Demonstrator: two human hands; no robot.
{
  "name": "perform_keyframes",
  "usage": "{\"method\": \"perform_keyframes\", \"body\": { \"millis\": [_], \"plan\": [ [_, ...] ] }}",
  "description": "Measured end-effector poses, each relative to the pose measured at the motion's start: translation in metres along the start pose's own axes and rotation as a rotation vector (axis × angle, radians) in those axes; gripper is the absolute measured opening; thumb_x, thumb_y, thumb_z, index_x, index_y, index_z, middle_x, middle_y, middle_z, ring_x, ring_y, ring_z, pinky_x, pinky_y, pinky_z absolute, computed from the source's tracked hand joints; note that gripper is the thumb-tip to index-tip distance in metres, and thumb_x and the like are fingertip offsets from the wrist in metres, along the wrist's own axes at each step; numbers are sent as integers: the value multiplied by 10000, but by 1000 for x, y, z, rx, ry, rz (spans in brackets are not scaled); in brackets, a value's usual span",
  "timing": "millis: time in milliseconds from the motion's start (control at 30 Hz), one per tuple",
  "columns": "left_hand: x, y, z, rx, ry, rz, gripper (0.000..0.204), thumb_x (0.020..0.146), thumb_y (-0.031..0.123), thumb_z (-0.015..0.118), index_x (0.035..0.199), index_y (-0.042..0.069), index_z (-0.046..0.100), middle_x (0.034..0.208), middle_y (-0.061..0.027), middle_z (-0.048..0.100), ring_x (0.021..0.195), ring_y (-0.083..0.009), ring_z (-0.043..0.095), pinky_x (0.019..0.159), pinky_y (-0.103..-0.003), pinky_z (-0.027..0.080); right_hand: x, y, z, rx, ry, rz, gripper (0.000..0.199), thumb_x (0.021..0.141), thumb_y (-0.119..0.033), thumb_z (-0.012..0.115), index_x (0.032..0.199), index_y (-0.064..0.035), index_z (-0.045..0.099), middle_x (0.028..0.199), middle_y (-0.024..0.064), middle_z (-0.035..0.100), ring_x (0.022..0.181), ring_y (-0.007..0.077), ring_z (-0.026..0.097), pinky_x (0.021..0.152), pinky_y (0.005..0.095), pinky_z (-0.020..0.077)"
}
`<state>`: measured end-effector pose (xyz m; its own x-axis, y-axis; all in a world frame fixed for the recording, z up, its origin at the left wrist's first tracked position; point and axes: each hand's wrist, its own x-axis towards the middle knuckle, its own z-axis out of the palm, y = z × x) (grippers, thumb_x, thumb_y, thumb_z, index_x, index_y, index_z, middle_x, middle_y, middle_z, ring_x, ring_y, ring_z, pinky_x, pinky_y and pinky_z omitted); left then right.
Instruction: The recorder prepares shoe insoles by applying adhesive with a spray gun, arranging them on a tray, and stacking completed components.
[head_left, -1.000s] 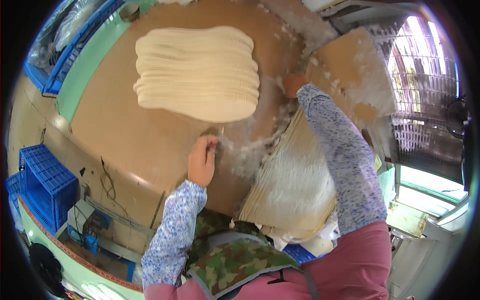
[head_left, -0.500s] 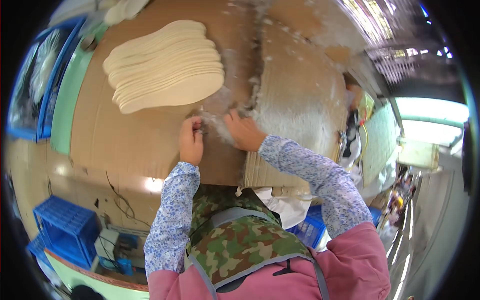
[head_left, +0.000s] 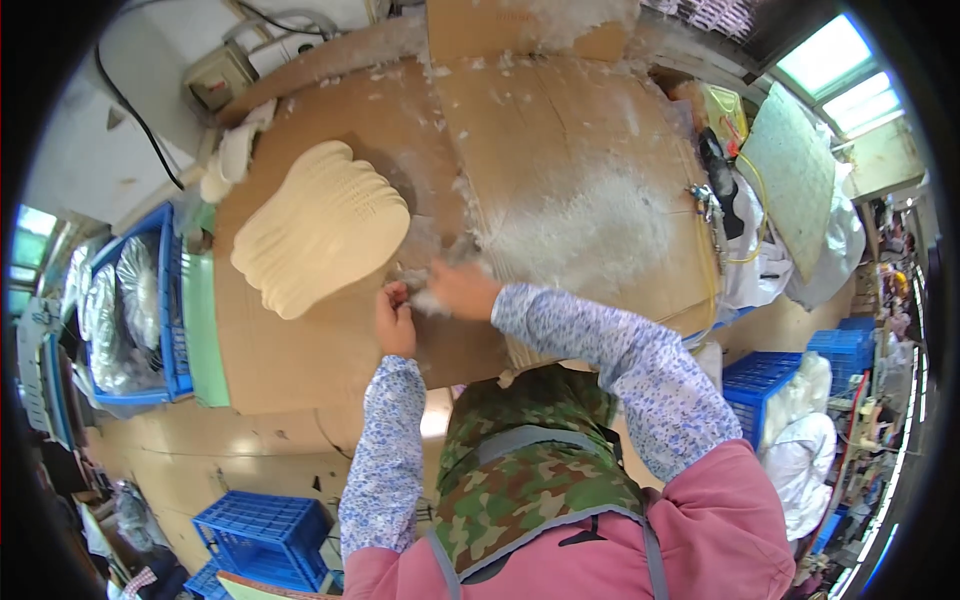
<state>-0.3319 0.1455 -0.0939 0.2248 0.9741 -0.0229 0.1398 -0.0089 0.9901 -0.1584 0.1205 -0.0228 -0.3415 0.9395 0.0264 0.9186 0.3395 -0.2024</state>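
Note:
My left hand is at the near part of a cardboard-covered table, its thumb and fingers pinched together. What they hold, if anything, I cannot make out. Just right of it is my right hand, its fingers smeared by motion. Greyish-white fluff lies at and between the fingertips. Beyond my left hand, a fanned stack of cream, insole-shaped pieces rests on the cardboard, apart from both hands.
White dust and fluff cover the cardboard on the right. A small metal tool with a yellow hose is at the right edge. Blue crates stand below the table, and a blue-framed bin of plastic bags is at the left.
The whole view has shifted, showing more of the table's far edge and right side. My right hand has come closer to my left, and its fingers are now blurred.

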Motion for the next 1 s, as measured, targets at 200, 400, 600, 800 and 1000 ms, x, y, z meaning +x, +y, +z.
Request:
{"method": "perform_keyframes", "body": {
  "millis": [200,400,600,800,1000],
  "plan": [
    [5,-1,11,-1,-38,-7,364,793,-108,431,1131,1,510,1069,-100,580,977,-192,560,901,-319,449,30,84,-45,-73,78,262,34,690,-63,632,687,-38,655,786,176,616,668,341,646,565,430,521],
    [-5,-7,-30,43,36,-23,366,803,-104,435,1143,9,509,1076,-96,581,974,-185,558,893,-316,451,1,-25,-8,189,-162,-83,83,695,-101,638,727,-32,671,761,180,673,758,335,683,643,436,545],
    [-2,28,-5,-132,-65,-84,356,850,-77,420,1184,17,501,1089,-65,577,921,-140,557,793,-271,464,-1,40,18,150,-56,-56,138,714,-175,638,776,-59,682,780,157,658,743,338,651,679,459,527],
    [-52,47,-40,-103,69,-86,317,886,-38,415,1169,55,525,1099,-40,573,827,-102,545,707,-237,456,124,126,-108,614,446,272,144,712,-151,655,799,-36,671,749,206,646,727,368,639,687,443,513],
    [-81,61,-5,-53,186,-284,267,927,5,437,1172,69,523,1092,-43,582,823,-108,550,729,-251,467,192,270,-120,321,559,555,216,732,-146,654,918,-37,667,1086,237,609,923,393,612,794,469,506]
  ]
}}
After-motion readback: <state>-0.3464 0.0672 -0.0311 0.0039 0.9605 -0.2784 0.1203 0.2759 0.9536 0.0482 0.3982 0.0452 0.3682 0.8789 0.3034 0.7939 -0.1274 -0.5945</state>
